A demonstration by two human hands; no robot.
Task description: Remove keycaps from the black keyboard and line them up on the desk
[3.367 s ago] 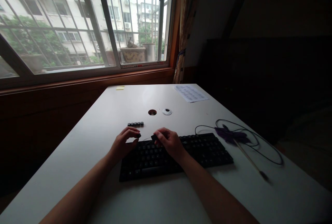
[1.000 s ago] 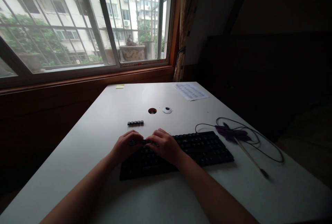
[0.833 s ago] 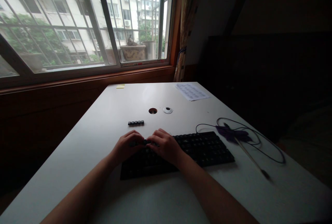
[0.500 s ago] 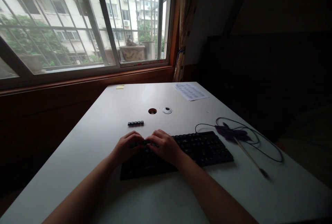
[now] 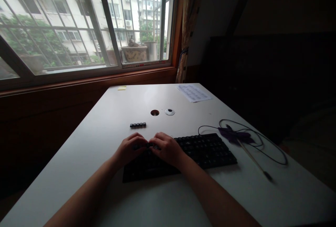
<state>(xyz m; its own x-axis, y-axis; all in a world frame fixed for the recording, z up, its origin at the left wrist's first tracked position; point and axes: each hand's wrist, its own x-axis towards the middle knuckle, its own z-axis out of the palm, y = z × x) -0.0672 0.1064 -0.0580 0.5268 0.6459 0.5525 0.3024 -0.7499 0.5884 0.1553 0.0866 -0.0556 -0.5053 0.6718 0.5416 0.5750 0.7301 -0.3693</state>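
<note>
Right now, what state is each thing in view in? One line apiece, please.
Left hand: fingers curled, grip unclear
Right hand: fingers bent, grip unclear
Keyboard: flat, partly hidden by both hands
Loose keycaps: five, lined up in a row
Cable: loosely looped
Papers: lying flat
Yellow note: lying flat
Round hole: open
Curtain: gathered, tied back

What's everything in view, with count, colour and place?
Desk: one, white, centre.
Keyboard: one, black, near side.
Keycaps: five, black, beyond keyboard.
Cable: one, dark, right.
Cloth-like item: one, purple, by cable.
Stick: one, pale, right.
Papers: uncounted, white, far right.
Note: one, yellow, far left.
Hole: one, dark, desk's middle.
Ring: one, white, by hole.
Window: one, grey, left.
Curtain: one, tan, beside window.
Planter: one, brown, outside.
Buildings: several, pale, outside.
Foliage: uncounted, green, outside.
Left hand: one, bare, over keyboard.
Right hand: one, bare, over keyboard.
</note>
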